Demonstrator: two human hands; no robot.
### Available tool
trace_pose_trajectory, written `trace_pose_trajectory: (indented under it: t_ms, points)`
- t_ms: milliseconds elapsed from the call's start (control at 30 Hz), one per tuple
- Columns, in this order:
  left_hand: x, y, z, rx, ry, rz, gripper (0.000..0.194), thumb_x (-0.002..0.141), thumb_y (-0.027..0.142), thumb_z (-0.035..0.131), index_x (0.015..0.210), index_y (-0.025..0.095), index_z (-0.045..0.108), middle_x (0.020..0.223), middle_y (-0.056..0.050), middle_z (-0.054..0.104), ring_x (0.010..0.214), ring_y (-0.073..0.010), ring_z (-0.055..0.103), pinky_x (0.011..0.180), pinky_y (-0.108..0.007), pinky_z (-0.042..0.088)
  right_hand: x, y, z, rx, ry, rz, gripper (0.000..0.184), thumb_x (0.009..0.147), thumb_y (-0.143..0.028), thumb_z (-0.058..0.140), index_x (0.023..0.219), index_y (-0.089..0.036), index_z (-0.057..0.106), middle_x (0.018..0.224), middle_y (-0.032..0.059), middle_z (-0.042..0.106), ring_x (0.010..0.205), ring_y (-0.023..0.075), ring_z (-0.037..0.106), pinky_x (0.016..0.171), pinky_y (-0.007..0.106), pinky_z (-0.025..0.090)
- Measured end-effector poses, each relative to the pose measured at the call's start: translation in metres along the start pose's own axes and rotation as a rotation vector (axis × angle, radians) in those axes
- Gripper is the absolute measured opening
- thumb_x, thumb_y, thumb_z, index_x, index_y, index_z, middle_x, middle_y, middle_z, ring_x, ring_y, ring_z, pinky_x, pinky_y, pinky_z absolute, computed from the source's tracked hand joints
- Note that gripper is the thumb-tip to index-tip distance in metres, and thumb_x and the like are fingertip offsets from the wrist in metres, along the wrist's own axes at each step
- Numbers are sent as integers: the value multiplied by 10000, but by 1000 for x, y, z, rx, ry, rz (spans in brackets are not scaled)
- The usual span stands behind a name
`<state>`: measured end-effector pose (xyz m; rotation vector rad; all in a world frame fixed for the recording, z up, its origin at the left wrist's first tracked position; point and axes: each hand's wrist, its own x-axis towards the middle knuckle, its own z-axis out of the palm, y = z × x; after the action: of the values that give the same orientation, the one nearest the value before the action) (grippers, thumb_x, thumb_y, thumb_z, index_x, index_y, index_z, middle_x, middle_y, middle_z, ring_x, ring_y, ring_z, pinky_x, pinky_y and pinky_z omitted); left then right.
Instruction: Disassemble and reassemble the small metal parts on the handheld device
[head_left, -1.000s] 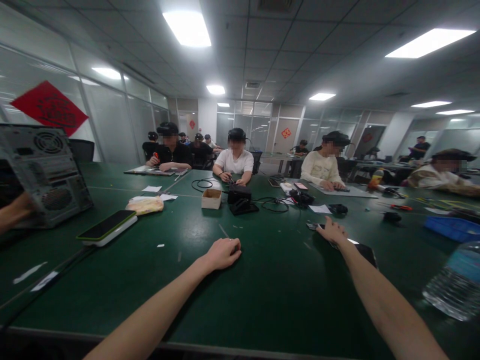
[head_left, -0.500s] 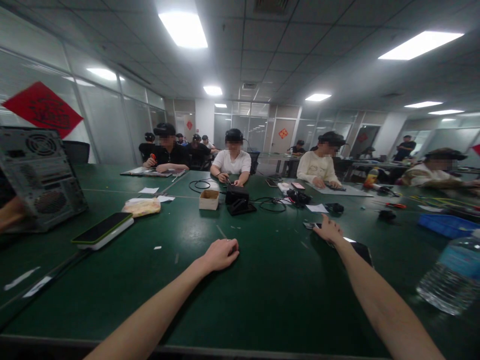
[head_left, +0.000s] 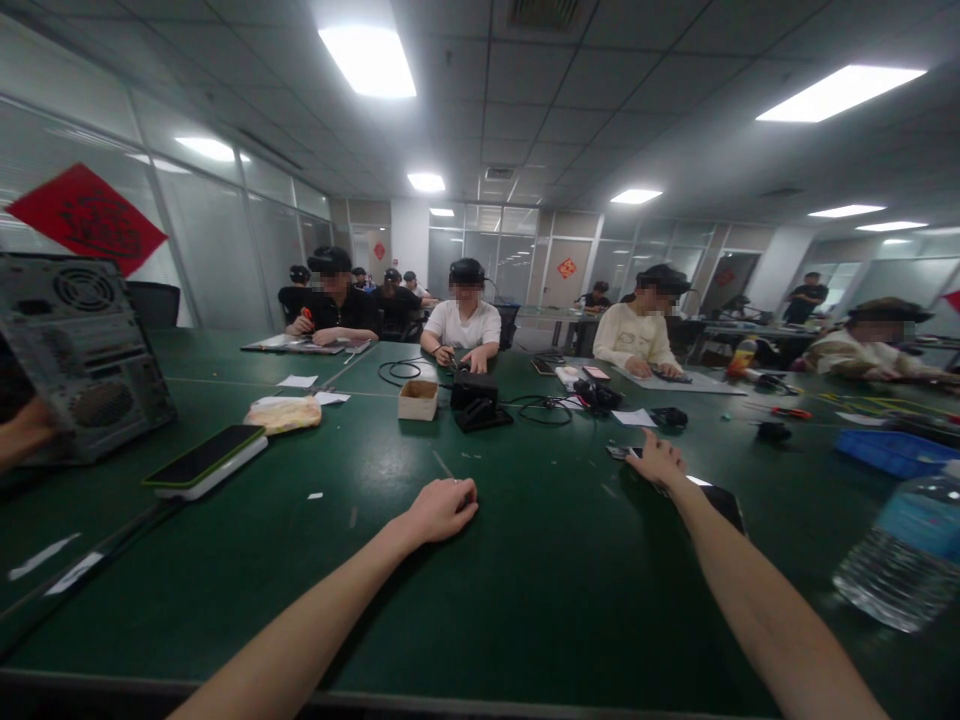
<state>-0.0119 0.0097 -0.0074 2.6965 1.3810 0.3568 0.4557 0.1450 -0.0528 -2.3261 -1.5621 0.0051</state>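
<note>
Black phone (head_left: 721, 506) lies flat on a dark green workbench (head_left: 570, 610), off to the person's right in this head camera view. The right hand (head_left: 658, 462) sits just beyond its far end, fingers spread and open, gripping nothing; whether they touch the phone cannot be told. The left hand (head_left: 442, 510) rests palm down on the green top, fingers lightly curled, with nothing visible in them. Farther along the bench stands a small cardboard box (head_left: 418, 400), its contents hidden by the angle. Beside it sits a black box (head_left: 474, 390) with cables looping around it. At the right, a blue plastic tray (head_left: 881, 452) holds nothing that can be made out. A clear plastic water bottle (head_left: 900, 555) leans into the lower right corner.
</note>
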Motion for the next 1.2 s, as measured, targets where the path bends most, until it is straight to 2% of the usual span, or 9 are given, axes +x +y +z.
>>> trace_pose_trajectory:
  t_ms: [233,400,667,800,967,1033,1200]
  points:
    - [2,-2,5,9,12,-3,116,880,292,472,935,212,535,790,-11,628,763,-186,595,661,-259,411,1,0,1,0,-17,-6,912,738,-622,507,1436,-168,136,1372,224,316,1247,433,317,969,578,255]
    - [1,0,2,-5,-2,-9,124,888,298,463,943,213,534,809,-16,627,777,-184,592,674,-261,413,-1,-1,1,-2,11,4,916,735,-637,508,1431,-162,147,1374,237,303,1254,433,315,971,571,257]
    - [1,1,0,-4,-16,-10,119,895,306,463,945,218,524,823,-11,626,779,-179,596,661,-260,413,-2,-4,-3,6,-28,37,879,763,-596,488,1430,-127,159,1370,249,324,1269,419,305,986,558,250]
    - [1,1,0,-1,-14,-21,119,891,301,464,949,215,524,822,-12,625,789,-181,597,674,-262,417,-10,-10,-9,-18,22,46,786,803,-553,448,1405,-97,231,1339,260,360,1243,409,342,977,550,264]
    - [0,0,0,-9,-11,-7,114,887,292,461,940,215,526,812,-9,626,777,-177,593,661,-258,413,-35,-21,-15,-160,208,-24,572,846,-474,430,1225,-47,459,1219,263,460,1161,391,428,915,488,351]
    - [0,0,0,-11,-5,1,110,887,285,460,941,215,526,809,-7,626,773,-175,593,659,-257,410,-43,-24,-15,-196,197,-15,517,833,-417,472,1177,-33,497,1201,275,475,1149,395,443,895,486,368]
    - [1,0,0,4,-16,-16,104,882,278,467,944,216,523,808,-9,627,793,-179,596,675,-258,415,-49,-23,-15,-165,63,37,419,822,-323,489,1088,-10,568,1045,256,577,1017,363,558,836,442,430]
